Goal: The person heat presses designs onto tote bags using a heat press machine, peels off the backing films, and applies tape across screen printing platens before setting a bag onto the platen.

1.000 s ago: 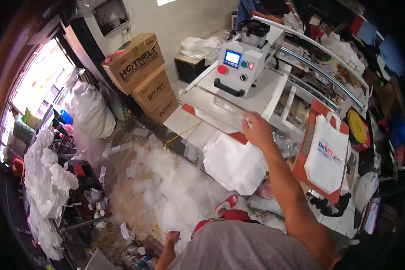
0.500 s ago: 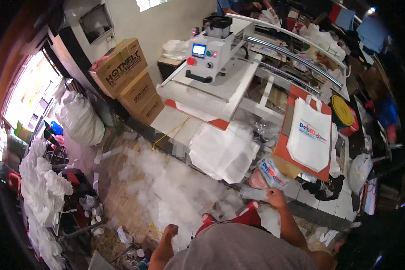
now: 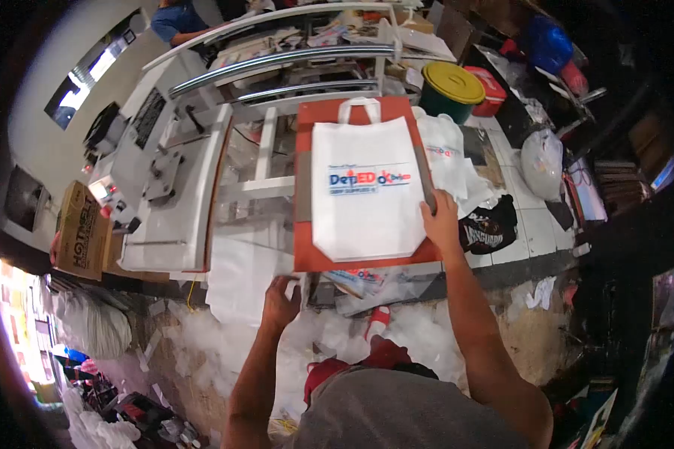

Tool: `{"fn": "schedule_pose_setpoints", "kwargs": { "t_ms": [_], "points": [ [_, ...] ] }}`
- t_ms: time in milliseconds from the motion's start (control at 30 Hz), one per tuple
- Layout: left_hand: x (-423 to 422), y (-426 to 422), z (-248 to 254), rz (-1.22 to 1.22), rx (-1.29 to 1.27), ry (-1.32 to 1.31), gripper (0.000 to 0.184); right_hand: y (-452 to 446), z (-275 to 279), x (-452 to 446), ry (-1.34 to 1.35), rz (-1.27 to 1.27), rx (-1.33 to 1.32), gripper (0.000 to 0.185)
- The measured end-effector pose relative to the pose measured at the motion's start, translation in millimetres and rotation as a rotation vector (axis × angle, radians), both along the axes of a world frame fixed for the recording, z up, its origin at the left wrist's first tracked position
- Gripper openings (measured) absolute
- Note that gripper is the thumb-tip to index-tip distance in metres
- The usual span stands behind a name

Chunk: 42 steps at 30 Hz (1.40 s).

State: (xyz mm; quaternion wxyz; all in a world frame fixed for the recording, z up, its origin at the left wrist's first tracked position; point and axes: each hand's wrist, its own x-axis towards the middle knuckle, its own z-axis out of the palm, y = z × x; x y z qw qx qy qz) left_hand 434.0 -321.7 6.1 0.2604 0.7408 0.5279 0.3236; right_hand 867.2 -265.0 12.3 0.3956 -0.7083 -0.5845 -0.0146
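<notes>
A white tote bag [image 3: 367, 213] with "DepED" print in blue and red lies flat, handles away from me, on the orange-red platen [image 3: 304, 251]. A grey pad [image 3: 303, 187] shows from under the bag on the left. My right hand [image 3: 443, 224] is at the right edge of the bag and platen, thumb and fingers apart; some fingertips are hidden. My left hand [image 3: 281, 303] hovers low, left of the platen, fingers loosely curled and apart. Beside it is a stack of plain white bags [image 3: 240, 277]. More printed bags [image 3: 359, 278] lie below the platen's front edge.
The white heat press [image 3: 165, 187] stands left, with metal rails [image 3: 292, 63] behind. To the right are a yellow-lidded bin [image 3: 453, 82], another printed bag [image 3: 443, 146] and a black cloth [image 3: 490, 228]. White scraps [image 3: 419, 322] cover the floor. Another person [image 3: 178, 24] is at the back.
My view has swung right and closer to the platen. My right hand has moved up to the bag's right edge, its fingers opening. My left hand has risen beside the plain white stack.
</notes>
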Motion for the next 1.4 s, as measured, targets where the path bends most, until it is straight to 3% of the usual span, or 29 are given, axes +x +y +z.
{"fn": "schedule_pose_setpoints", "kwargs": {
  "t_ms": [67, 100, 200, 333, 400, 533, 600, 733, 767, 833, 867, 933, 1000, 1033, 1100, 1200, 1233, 1267, 1300, 1333, 1367, 1400],
  "points": [
    [62, 47, 24, -0.132, 0.051, 0.017, 0.021, 25, -26, 18, -0.039, -0.081, -0.036, 0.056],
    [92, 67, 29, -0.174, 0.062, 0.037, 0.023, 32, -40, 24, -0.033, -0.084, -0.047, 0.056],
    [176, 116, 32, -0.276, 0.057, 0.097, 0.029, 35, -64, 33, 0.369, 0.026, -0.174, 0.068],
    [265, 163, 28, -0.352, 0.038, 0.080, 0.032, 33, -60, 31, 0.376, 0.061, -0.135, 0.068],
    [294, 179, 21, -0.415, 0.252, 0.152, 0.030, 32, -59, 29, 0.373, 0.044, -0.145, 0.068],
    [316, 192, 3, -0.408, 0.337, 0.234, 0.022, 31, -56, 27, 0.354, 0.027, -0.158, 0.069],
    [313, 197, -3, -0.262, 0.294, 0.102, 0.013, 31, -54, 27, 0.336, 0.022, -0.172, 0.066],
    [263, 228, 2, -0.047, 0.318, 0.135, 0.011, 30, -53, 26, 0.319, 0.034, -0.152, 0.066],
    [237, 237, 8, 0.006, 0.278, 0.183, 0.011, 29, -52, 26, 0.347, 0.032, -0.161, 0.066],
    [170, 269, -23, 0.279, 0.530, 0.279, 0.014, 30, -52, 25, 0.383, 0.048, -0.174, 0.067],
    [133, 277, -25, 0.467, 0.297, 0.336, 0.018, 31, -52, 26, 0.395, 0.048, -0.175, 0.066],
    [24, 297, -73, 0.697, 0.274, 0.413, 0.024, 31, -55, 25, 0.399, 0.045, -0.154, 0.065],
    [-25, 256, -51, 0.796, 0.059, 0.341, 0.029, 32, -55, 27, 0.412, 0.056, -0.164, 0.065],
    [-60, 234, -69, 0.787, 0.152, 0.410, 0.031, 31, -54, 26, 0.421, 0.051, -0.173, 0.065],
    [-90, 171, -86, 0.790, 0.008, 0.587, 0.032, 31, -50, 24, 0.398, 0.013, -0.221, 0.064],
    [-110, 44, -168, 0.452, -0.279, 0.813, 0.030, 32, -52, 26, 0.383, 0.048, -0.153, 0.061],
    [-94, -11, -193, 0.421, -0.311, 0.735, 0.030, 32, -55, 26, 0.376, 0.055, -0.129, 0.060],
    [-81, -50, -216, 0.292, -0.594, 0.823, 0.030, 32, -57, 27, 0.367, 0.048, -0.131, 0.060],
    [-85, -97, -270, -0.165, -0.735, 0.945, 0.032, 33, -58, 28, 0.357, 0.046, -0.136, 0.059],
    [-56, -130, -259, -0.128, -0.803, 0.726, 0.038, 32, -60, 29, 0.374, 0.042, -0.146, 0.058],
    [-29, -140, -216, -0.132, -0.950, 0.583, 0.042, 32, -64, 30, 0.394, 0.049, -0.161, 0.058],
    [-27, -157, -238, -0.242, -0.829, 0.528, 0.041, 33, -77, 38, 0.517, 0.030, -0.177, 0.055]
  ]
}}
